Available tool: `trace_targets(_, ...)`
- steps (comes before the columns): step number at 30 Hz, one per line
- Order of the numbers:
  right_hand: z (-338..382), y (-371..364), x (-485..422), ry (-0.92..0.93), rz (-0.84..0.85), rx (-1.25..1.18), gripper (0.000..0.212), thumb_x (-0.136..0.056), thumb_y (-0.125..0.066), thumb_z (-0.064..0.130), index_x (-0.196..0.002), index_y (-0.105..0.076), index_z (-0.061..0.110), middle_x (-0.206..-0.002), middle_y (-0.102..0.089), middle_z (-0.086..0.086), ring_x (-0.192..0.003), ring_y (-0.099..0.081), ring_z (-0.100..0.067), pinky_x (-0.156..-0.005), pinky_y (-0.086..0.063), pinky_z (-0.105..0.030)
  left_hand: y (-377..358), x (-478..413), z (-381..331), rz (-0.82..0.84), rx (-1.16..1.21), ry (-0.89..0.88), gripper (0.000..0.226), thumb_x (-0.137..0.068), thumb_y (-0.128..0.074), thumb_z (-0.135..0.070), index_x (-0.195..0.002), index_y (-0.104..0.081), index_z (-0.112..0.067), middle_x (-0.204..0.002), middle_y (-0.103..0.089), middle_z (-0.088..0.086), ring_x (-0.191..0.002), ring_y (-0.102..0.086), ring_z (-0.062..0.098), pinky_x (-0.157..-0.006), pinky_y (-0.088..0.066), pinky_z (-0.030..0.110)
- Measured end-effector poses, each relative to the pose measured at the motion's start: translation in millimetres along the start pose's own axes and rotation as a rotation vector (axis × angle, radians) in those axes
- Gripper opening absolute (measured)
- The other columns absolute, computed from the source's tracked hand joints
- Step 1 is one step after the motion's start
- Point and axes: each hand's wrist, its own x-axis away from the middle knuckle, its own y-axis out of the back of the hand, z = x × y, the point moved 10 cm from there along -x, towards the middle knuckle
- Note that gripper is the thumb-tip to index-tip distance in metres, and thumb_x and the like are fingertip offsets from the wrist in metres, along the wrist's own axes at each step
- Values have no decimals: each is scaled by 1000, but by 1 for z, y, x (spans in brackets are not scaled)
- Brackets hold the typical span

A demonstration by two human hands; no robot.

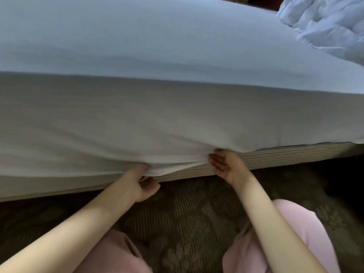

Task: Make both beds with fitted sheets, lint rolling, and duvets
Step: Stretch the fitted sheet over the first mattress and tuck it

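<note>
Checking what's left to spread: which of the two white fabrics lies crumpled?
The duvet at the far right: it is bunched in folds, while the fitted sheet lies stretched nearly smooth.

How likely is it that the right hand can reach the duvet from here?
Probably not without rising. The right hand is low at the hem of the sheet, and the duvet lies up on the sheet's far side. Nothing blocks the way.

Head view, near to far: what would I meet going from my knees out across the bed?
pink-trousered knees → patterned carpet → striped bed base → fitted sheet → crumpled duvet
</note>
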Motion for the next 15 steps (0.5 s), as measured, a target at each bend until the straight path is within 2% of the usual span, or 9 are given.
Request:
trace_targets(2,-5,13,-13,-33,-63,-73,11,-96,-46,15,-86,-52,14,-87,-56,-8,-70,-57,-17,-58,-42,-29,-21,6,12,51,36,7,21,-91,-61,-18,-86,-47,-4,-90,-52,15,-86,-56,28,-94,-46,42)
trace_targets(4,-11,21,-23,-34,-82,-96,13,-96,-48,23,-101,-55,13,-90,-56,-8,-72,-59,-17,-57,-44,-29,-35,3,18,77,91,-38,12,-93,-57,-15,-96,-52,-4,-91,-55,12,-92,-57,25,-99,-42,38)
trace_targets(6,-11,24,-31,20,-62,-89,18,-98,-46,25,-108,-55,13,-89,-60,-6,-72,-59,-16,-58,-45,-28,-39,-4,18,59,140,-99,14,-93,-57,-14,-107,-54,-9,-90,-55,8,-84,-57,20,-94,-42,35)
trace_targets(7,-8,25,-33,63,-58,-67,16,-100,-43,23,-104,-55,14,-86,-60,-5,-70,-58,-15,-58,-45,-27,-36,-6,18,18,127,-118,16,-93,-59,-15,-107,-53,-10,-88,-54,7,-78,-56,18,-90,-42,33)
trace_targets(10,7,33,-39,199,-126,144,18,-99,-39,18,-88,-53,17,-79,-58,-4,-64,-54,-14,-54,-41,-24,-26,-9,25,-111,-5,-129,7,-95,-55,-15,-93,-50,-10,-80,-52,3,-67,-52,12,-85,-38,32)
trace_targets(12,10,39,-45,249,-179,308,16,-97,-44,22,-87,-54,15,-84,-62,-8,-70,-56,-18,-59,-45,-27,-24,-10,26,-165,-77,-149,13,-98,-48,-13,-85,-47,-11,-77,-50,2,-64,-50,10,-83,-36,31)
trace_targets(14,9,45,-49,265,-237,448,19,-95,-47,26,-83,-54,13,-100,-64,-13,-85,-59,-26,-74,-48,-32,-22,-13,26,-208,-114,-203,6,-98,-46,-14,-101,-50,-12,-76,-51,1,-63,-50,10,-74,-37,28)
trace_targets(15,8,46,-50,270,-259,498,21,-95,-47,26,-86,-55,9,-106,-62,-15,-93,-58,-29,-79,-46,-34,-22,-14,25,-228,-122,-230,17,-97,-46,-15,-114,-49,-13,-76,-51,1,-63,-50,10,-74,-38,29)
